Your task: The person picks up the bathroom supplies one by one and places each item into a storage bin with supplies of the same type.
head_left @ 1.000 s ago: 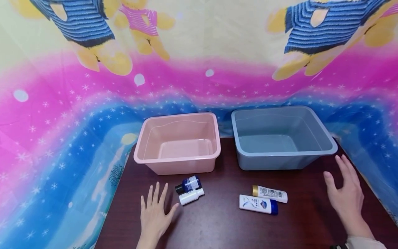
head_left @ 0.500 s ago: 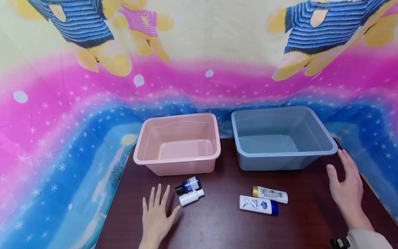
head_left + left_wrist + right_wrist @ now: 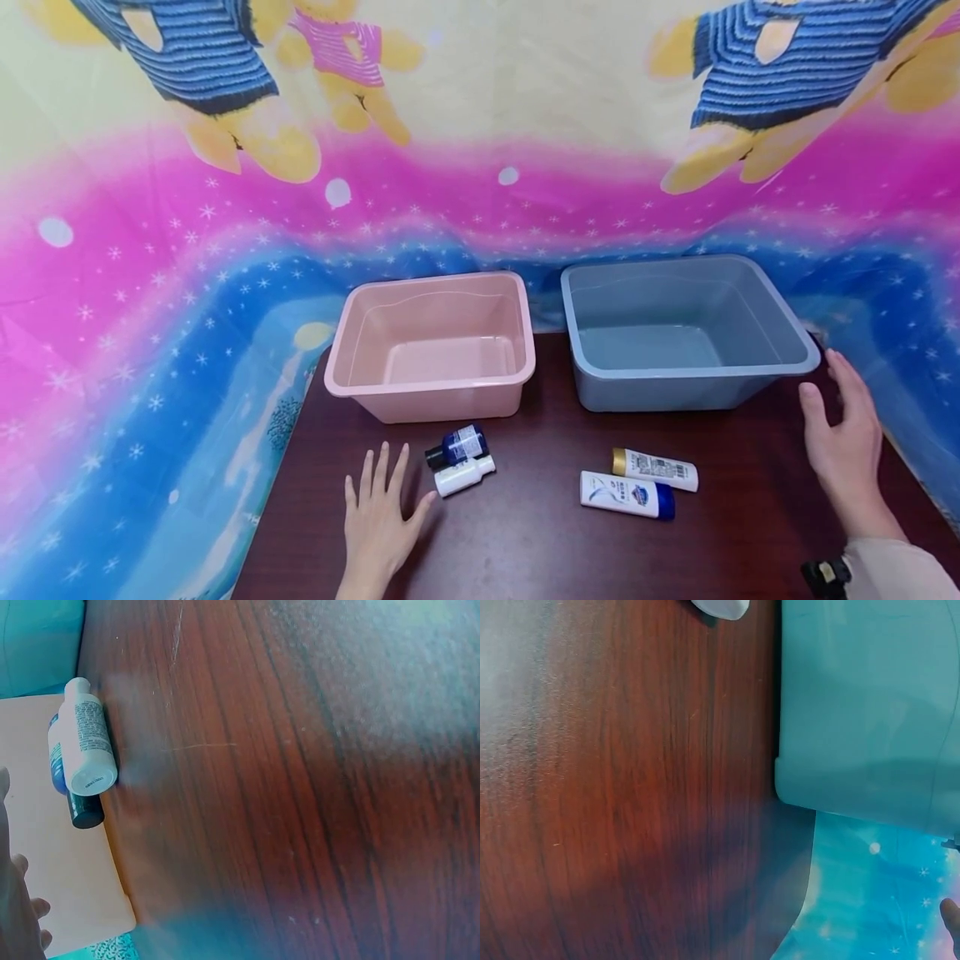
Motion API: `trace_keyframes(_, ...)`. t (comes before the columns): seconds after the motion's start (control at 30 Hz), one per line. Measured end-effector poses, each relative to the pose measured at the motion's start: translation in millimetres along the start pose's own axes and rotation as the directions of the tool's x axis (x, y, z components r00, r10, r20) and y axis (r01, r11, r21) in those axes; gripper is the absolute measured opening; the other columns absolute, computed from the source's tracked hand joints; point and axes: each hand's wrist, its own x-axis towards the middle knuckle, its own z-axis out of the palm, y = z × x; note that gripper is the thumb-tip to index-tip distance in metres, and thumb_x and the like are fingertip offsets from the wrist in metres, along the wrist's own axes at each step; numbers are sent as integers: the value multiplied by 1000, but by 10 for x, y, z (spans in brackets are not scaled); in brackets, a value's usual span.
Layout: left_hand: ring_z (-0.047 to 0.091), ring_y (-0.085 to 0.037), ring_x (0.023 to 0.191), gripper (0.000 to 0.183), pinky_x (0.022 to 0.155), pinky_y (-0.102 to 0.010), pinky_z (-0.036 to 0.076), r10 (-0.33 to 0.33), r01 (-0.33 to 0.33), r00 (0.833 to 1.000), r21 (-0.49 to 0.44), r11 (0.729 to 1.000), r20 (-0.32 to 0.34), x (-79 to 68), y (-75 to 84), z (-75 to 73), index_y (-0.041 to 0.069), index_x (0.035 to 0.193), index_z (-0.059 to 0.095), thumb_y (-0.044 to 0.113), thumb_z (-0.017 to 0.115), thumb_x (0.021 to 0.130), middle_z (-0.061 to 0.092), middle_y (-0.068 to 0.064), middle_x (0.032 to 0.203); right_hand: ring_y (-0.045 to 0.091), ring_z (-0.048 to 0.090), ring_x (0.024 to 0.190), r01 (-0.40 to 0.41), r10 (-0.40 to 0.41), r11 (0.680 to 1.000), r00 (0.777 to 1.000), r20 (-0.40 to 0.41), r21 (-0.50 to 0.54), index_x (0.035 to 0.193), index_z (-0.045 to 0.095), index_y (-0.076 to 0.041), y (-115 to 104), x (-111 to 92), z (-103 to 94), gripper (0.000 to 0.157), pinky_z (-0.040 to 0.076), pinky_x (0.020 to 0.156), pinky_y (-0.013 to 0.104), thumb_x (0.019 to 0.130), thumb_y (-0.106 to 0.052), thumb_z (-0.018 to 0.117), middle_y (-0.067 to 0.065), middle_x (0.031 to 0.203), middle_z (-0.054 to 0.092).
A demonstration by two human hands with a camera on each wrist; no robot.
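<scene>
My left hand (image 3: 378,521), fingers spread and holding nothing, is over the table's left side. Just right of its thumb lie a dark blue bottle with a black cap (image 3: 459,445) and a small white bottle (image 3: 463,477), side by side. In the left wrist view the white bottle (image 3: 88,742) partly covers the blue one. Near the right edge my right hand (image 3: 846,433) holds nothing, its thumb apart from the fingers, close to the blue-grey tub's corner. Between the hands lie a white bottle with a blue cap (image 3: 624,495) and a white tube with a gold cap (image 3: 658,469).
A pink tub (image 3: 435,403) and a blue-grey tub (image 3: 660,392) stand side by side along the back of the dark wooden table (image 3: 525,550). Behind them hangs a printed cloth (image 3: 480,208) with bears and snowflakes. A black watch (image 3: 827,577) is on the right wrist.
My right hand has shifted slightly to the right, and more of its sleeve and watch shows. The left hand moved a little to the right, then stayed put. Bottles and tubs lie as before.
</scene>
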Motion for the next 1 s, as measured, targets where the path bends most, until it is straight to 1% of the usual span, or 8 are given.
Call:
trace_keyframes(0.07, 16, -37, 148, 84, 114, -64, 6, -3, 3, 1000, -5, 1000, 8, -2, 2, -3, 23, 156, 32, 66, 58, 88, 26, -13, 161, -2, 32, 137, -19, 19, 1000, 1000, 0, 1, 152, 39, -34, -6, 31, 3, 53, 20, 109, 15, 103, -19, 52, -10, 156, 36)
trace_keyframes(0.17, 17, -37, 147, 85, 114, -64, 7, -6, 6, 1000, -5, 1000, 4, -3, 0, -6, 23, 156, 33, 66, 58, 88, 27, -14, 160, -2, 32, 137, -52, 52, 999, 998, 17, 1, 152, 37, -36, -24, 74, 1, 53, 20, 109, 15, 104, -21, 51, -11, 156, 35)
trace_keyframes(0.3, 18, -37, 147, 85, 114, -65, 9, -11, 11, 1000, -1, 1000, -8, 6, -7, -6, 23, 156, 34, 66, 59, 87, 28, -14, 160, 2, 29, 141, -90, 90, 996, 994, 65, -1, 154, 30, -40, -34, 127, -16, 53, 20, 111, 17, 105, -26, 47, -11, 159, 30)
trace_keyframes(0.4, 17, -37, 147, 85, 114, -65, 9, -11, 11, 1000, -8, 1000, -3, 7, -10, -7, 23, 156, 34, 66, 59, 88, 28, -14, 160, 5, 27, 143, -109, 108, 994, 989, 99, 6, 155, 26, -41, -18, 166, -36, 54, 18, 113, 19, 106, -28, 44, -9, 160, 26)
trace_keyframes(0.57, 17, -36, 148, 84, 114, -64, 9, -11, 11, 1000, -9, 1000, 9, -5, -9, -4, 23, 156, 33, 67, 58, 88, 27, -13, 160, 9, 24, 146, -143, 140, 990, 981, 133, 10, 155, 23, -42, 1, 213, -53, 53, 19, 116, 24, 106, -31, 42, -7, 162, 21)
trace_keyframes(0.7, 19, -37, 147, 84, 113, -65, 11, -1, 1, 1000, -7, 1000, -2, -18, 16, 6, 23, 155, 35, 67, 58, 87, 28, -13, 160, 10, 22, 147, -163, 158, 986, 974, 161, 21, 155, 21, -43, 15, 245, -55, 53, 18, 117, 25, 107, -32, 40, -7, 163, 19)
trace_keyframes(0.87, 21, -36, 147, 83, 113, -65, 13, 22, -22, 999, -15, 1000, -24, -42, 49, 19, 24, 154, 37, 65, 62, 86, 31, -12, 159, 5, 26, 144, -183, 172, 981, 975, 142, 68, 155, 23, -41, 48, 287, -52, 52, 21, 111, 15, 107, -30, 40, -9, 161, 26)
trace_keyframes(1.0, 21, -36, 147, 83, 113, -65, 14, 20, -20, 1000, -8, 1000, -23, -53, 63, 24, 24, 155, 37, 64, 62, 86, 32, -12, 158, 1, 28, 142, -202, 189, 974, 974, 123, 103, 155, 27, -39, 86, 314, -45, 51, 20, 111, 14, 107, -29, 40, -10, 159, 30)
